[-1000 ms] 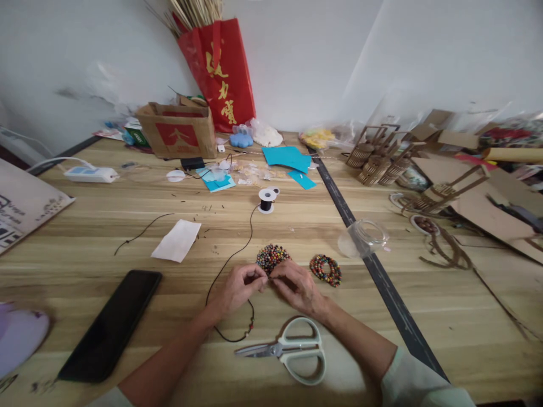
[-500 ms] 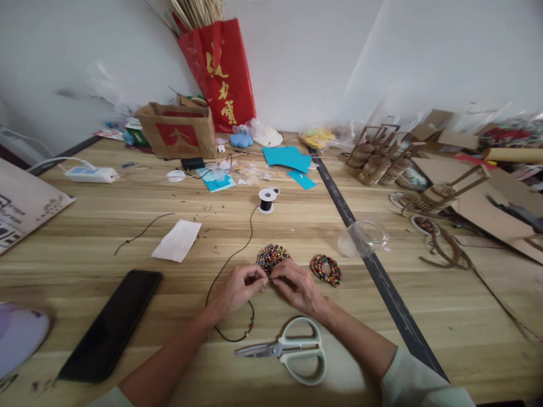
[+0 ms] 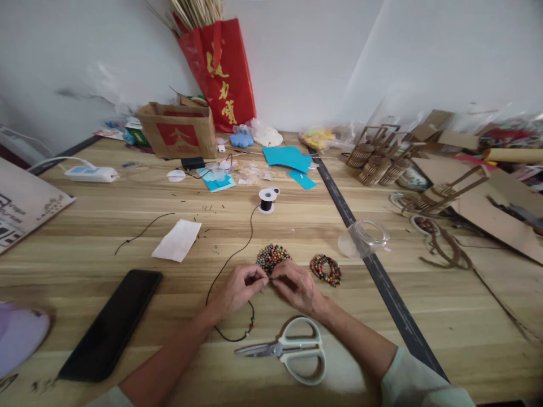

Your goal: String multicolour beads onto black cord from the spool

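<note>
Wood-grained and littered, the table ran back to a pale wall, and the work at its near side looked to be in an early part. Cord led from the spool, looped beneath the left hand and carried just a few beads, red, green and pale, on its near bend; that much was done. The left hand was closed to a thumb-and-finger pinch, seemingly on the cord's free end, though the tip was too small to make out. Facing it, almost touching, the right hand was pinched just as closely; what it gripped, if anything, I could not tell. Behind it, partly hidden, lay a bead heap, with a bead ring to the right. If the heap was loose stock, which I could not settle, plenty of threading remained. Between beads and spool the cord looked uncut, and the scissors lay unheld in front of the hands.
</note>
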A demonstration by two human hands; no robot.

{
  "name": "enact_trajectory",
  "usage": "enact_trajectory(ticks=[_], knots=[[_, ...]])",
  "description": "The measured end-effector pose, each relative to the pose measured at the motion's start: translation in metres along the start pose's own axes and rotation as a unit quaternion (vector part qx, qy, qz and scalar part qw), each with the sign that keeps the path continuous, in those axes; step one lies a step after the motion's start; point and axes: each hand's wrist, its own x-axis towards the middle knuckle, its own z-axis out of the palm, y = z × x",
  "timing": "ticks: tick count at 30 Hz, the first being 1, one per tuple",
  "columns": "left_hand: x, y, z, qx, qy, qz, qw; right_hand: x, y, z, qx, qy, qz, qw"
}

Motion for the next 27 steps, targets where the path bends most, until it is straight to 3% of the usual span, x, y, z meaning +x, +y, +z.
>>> enact_trajectory(ticks=[27], knots=[[0.0005,-0.0031,0.0001,0.008,0.001,0.0,1.0,-0.0003,0.0005,-0.0002,0.007,-0.003,0.006,1.0]])
